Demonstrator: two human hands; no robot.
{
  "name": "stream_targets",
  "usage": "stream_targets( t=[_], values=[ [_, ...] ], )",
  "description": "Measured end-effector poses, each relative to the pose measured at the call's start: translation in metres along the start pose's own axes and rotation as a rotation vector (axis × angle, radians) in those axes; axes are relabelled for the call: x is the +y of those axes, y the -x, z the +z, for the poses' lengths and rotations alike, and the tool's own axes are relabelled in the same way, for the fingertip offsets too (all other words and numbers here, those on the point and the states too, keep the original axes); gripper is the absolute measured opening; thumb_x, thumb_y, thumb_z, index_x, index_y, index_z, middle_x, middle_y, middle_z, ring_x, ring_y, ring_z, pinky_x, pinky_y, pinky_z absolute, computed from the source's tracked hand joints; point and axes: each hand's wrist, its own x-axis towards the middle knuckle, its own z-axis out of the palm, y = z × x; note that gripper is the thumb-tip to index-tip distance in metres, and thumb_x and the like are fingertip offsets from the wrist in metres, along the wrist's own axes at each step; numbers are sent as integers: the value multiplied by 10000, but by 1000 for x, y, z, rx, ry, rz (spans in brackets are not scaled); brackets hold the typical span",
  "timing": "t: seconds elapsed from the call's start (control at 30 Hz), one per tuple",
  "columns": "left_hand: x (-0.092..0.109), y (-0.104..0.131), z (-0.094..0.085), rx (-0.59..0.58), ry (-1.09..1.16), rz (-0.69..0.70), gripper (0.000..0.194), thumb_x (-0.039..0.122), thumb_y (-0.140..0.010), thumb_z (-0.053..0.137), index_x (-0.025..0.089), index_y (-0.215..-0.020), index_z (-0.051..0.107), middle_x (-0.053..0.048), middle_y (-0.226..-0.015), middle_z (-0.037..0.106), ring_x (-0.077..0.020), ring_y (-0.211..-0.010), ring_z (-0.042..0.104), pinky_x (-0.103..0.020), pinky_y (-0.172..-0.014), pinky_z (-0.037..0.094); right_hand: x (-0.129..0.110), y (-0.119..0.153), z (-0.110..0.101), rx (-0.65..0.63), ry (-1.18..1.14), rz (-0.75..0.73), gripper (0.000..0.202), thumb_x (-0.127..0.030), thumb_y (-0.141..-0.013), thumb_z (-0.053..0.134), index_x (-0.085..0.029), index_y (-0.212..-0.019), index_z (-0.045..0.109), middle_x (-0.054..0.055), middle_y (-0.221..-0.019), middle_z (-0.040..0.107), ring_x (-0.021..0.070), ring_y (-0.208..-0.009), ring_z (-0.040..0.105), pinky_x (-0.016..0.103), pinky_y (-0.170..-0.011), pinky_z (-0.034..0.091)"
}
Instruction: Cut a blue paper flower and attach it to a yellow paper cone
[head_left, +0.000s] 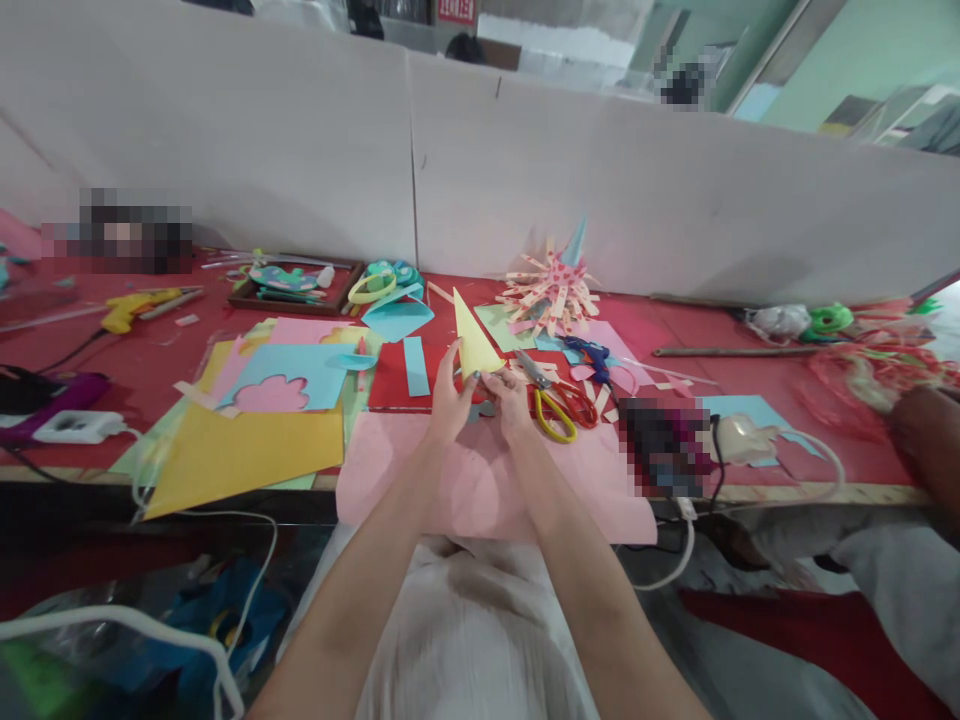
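Observation:
A pale yellow paper cone stands point up between my two hands, over the near edge of the table. My left hand grips its left side and lower edge. The fingers of my right hand pinch its lower right edge. Under my hands lies a large pink sheet that hangs over the table edge. Just right of my right hand are scissors with yellow handles and a pair with red handles. A light blue strip lies left of the cone on red paper.
Behind the cone stands a spiky pink paper piece with a blue cone. Coloured sheets and a yellow glue gun are at the left. A blue glue gun and a power strip lie right. Another person's arm shows far right.

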Motion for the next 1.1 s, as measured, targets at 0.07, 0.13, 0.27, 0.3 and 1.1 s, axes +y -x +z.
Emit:
stream_targets(
  t=[0.07, 0.13, 0.27, 0.3, 1.1],
  values=[
    [0, 0, 0, 4, 24, -3, 578, 521, -775, 569, 304, -1288, 414, -89, -1384, 436, -241, -1210, 494, -391, -982, 428, -1, 0, 0, 17, -39, 13, 316, -352, -496, 784, -196, -685, 584, -15, -664, 663, 147, -636, 651, 248, -588, 537],
    [0, 0, -1, 14, 77, -19, 605, 530, -774, 567, 300, -1305, 389, -90, -1379, 443, -236, -1217, 490, -387, -985, 430, -2, 0, 0, 49, -97, 25, 312, -324, -489, 786, -198, -679, 573, -27, -661, 658, 130, -619, 644, 233, -591, 536],
    [-3, -2, -3, 57, 246, -143, 506, 536, -846, 446, 295, -1289, 406, -72, -1345, 489, -204, -1228, 485, -378, -991, 441, -7, 1, 1, 91, -239, 68, 301, -254, -489, 789, -210, -661, 546, -53, -629, 643, 89, -559, 615, 193, -591, 537],
    [-4, -2, -3, 58, 279, -186, 477, 525, -863, 419, 293, -1279, 418, -68, -1329, 507, -199, -1209, 506, -382, -982, 451, -8, 1, 1, 77, -267, 93, 299, -237, -490, 789, -213, -663, 547, -55, -631, 645, 83, -548, 609, 188, -587, 537],
    [-7, -6, -1, 130, 409, -317, 497, 489, -695, 662, 220, -1094, 539, -63, -1059, 657, -214, -986, 621, -341, -832, 498, -8, 7, 7, -60, -106, 113, 353, -456, -571, 759, -183, -713, 586, -45, -568, 588, 76, -451, 538, 181, -386, 362]
  ],
)
